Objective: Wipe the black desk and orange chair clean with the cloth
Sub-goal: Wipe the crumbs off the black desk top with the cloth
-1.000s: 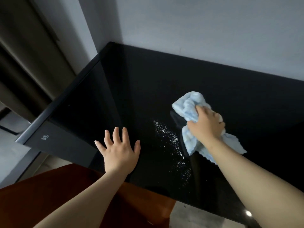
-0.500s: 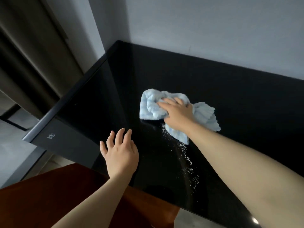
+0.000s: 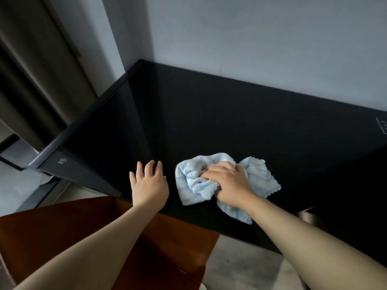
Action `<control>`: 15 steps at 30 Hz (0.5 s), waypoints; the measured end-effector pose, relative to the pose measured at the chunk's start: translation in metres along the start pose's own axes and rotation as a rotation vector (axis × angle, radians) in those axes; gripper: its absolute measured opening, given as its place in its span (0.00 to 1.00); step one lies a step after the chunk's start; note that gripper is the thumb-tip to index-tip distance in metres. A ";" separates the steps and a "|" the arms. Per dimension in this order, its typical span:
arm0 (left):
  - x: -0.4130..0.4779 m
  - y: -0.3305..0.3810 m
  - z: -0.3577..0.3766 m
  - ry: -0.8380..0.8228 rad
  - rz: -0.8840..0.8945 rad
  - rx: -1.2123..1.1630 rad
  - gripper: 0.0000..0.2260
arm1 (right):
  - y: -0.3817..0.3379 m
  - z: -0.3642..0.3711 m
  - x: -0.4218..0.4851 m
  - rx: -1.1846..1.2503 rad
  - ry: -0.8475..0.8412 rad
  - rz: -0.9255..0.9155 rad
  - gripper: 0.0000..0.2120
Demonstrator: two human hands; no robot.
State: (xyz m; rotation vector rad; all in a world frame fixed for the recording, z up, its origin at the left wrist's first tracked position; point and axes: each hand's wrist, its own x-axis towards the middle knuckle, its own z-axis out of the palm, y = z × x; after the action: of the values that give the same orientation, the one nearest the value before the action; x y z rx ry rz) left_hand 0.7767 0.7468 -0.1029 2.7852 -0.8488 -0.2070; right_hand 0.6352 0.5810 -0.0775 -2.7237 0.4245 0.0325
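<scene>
Head view | cloth [image 3: 192,185] bunched on black desk [image 3: 230,122] near front edge, long axis left-right | right hand [image 3: 228,183] grips it, fingers curled in; left hand [image 3: 149,183] flat, fingers spread, just left of cloth, holding nothing | orange chair [image 3: 62,237] below front edge, nearer left arm | grey wall [image 3: 251,38] behind.

A pale grey wall [image 3: 251,38] is rising in front of me, meeting a second stretch of wall at a corner on my left. Dark brownish curtains [image 3: 31,80] are hanging further left. Light grey floor [image 3: 240,266] is showing below me, and something metallic [image 3: 306,214] is peeking out at my right, too hidden to identify.
</scene>
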 end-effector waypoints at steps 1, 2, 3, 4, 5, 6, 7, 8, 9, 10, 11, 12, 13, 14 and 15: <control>-0.009 0.000 0.002 0.000 0.020 0.000 0.23 | 0.001 0.001 -0.012 0.012 0.006 0.001 0.19; -0.017 0.000 0.003 0.000 0.038 -0.001 0.23 | 0.003 0.003 -0.025 0.021 0.014 0.004 0.17; -0.024 0.000 0.004 -0.001 0.054 -0.002 0.23 | 0.005 0.004 -0.039 0.028 0.025 0.008 0.15; -0.029 0.000 0.005 -0.004 0.066 -0.003 0.23 | 0.007 0.005 -0.051 0.032 0.035 0.010 0.13; -0.033 0.000 0.005 -0.007 0.076 -0.005 0.23 | 0.008 0.006 -0.063 0.035 0.042 0.012 0.11; -0.037 0.001 0.005 -0.011 0.083 -0.008 0.22 | 0.009 0.006 -0.073 0.038 0.046 0.017 0.10; -0.040 0.002 0.005 -0.016 0.086 -0.013 0.22 | 0.009 0.007 -0.082 0.040 0.051 0.027 0.08; -0.045 0.005 0.005 -0.022 0.086 -0.019 0.22 | 0.008 0.007 -0.089 0.041 0.059 0.038 0.07; -0.050 0.008 0.005 -0.030 0.086 -0.022 0.22 | 0.008 0.007 -0.096 0.042 0.069 0.050 0.06; -0.054 0.011 0.005 -0.038 0.088 -0.020 0.23 | 0.007 0.007 -0.102 0.045 0.082 0.063 0.05; -0.059 0.013 0.005 -0.048 0.093 -0.018 0.23 | 0.007 0.008 -0.108 0.050 0.096 0.074 0.03; -0.063 0.015 0.005 -0.060 0.100 -0.018 0.23 | 0.006 0.009 -0.115 0.056 0.107 0.091 0.03; -0.066 0.015 0.004 -0.073 0.112 -0.019 0.23 | 0.005 0.009 -0.121 0.059 0.114 0.114 0.03; -0.068 0.015 0.004 -0.087 0.128 -0.018 0.23 | 0.003 0.009 -0.127 0.053 0.117 0.142 0.04; -0.071 0.015 0.003 -0.102 0.145 -0.017 0.23 | 0.002 0.009 -0.133 0.041 0.116 0.170 0.04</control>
State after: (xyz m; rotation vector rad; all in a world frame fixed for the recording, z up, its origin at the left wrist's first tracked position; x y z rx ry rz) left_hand 0.7098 0.7736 -0.0974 2.7026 -1.0631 -0.3317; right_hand 0.5085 0.6214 -0.0761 -2.6506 0.6818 -0.0884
